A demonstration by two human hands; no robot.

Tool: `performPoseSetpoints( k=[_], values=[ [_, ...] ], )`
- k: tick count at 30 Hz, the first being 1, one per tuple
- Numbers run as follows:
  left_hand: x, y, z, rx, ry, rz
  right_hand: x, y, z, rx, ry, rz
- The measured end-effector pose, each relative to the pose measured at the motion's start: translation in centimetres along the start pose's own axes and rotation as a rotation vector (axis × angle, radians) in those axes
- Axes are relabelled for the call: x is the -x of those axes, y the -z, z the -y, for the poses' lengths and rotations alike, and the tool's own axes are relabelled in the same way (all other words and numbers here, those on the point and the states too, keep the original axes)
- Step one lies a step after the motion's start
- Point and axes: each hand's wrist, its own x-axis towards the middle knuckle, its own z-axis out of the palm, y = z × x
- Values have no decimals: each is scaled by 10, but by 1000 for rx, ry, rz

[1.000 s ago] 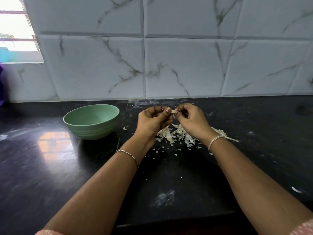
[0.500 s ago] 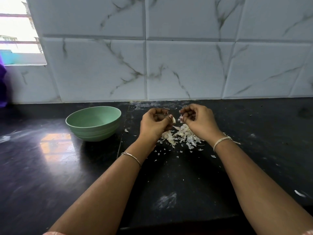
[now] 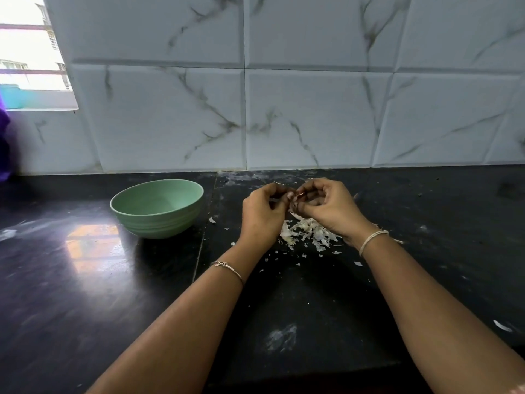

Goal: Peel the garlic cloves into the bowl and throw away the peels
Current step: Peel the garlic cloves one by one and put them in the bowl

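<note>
My left hand (image 3: 262, 214) and my right hand (image 3: 326, 207) meet fingertip to fingertip above the black counter (image 3: 85, 280). Between them they pinch a small garlic clove (image 3: 295, 196), almost wholly hidden by the curled fingers. A pile of pale garlic peels (image 3: 308, 231) lies on the counter right under the hands. The green bowl (image 3: 157, 209) stands to the left of my left hand, a short gap away; what shows of its inside is bare.
A white marble-look tiled wall (image 3: 284, 115) rises behind the counter. A window (image 3: 28, 52) opens at the far left. Small peel flakes (image 3: 501, 326) are scattered over the counter to the right and front.
My hands were a little apart half a second ago and have come together again on the clove. The view has shifted slightly; the bowl has stayed put.
</note>
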Motion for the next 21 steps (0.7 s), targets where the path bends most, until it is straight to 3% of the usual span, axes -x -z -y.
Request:
performPoseSetpoints(
  k=[6, 13, 21],
  values=[
    [0, 5, -4, 196, 109, 121, 0, -2, 2, -68, -43, -53],
    [-1, 9, -2, 282, 194, 110, 1, -1, 4, -140, -21, -115],
    [0, 9, -2, 317, 209, 51, 1, -5, 0, 346, 180, -167]
  ],
)
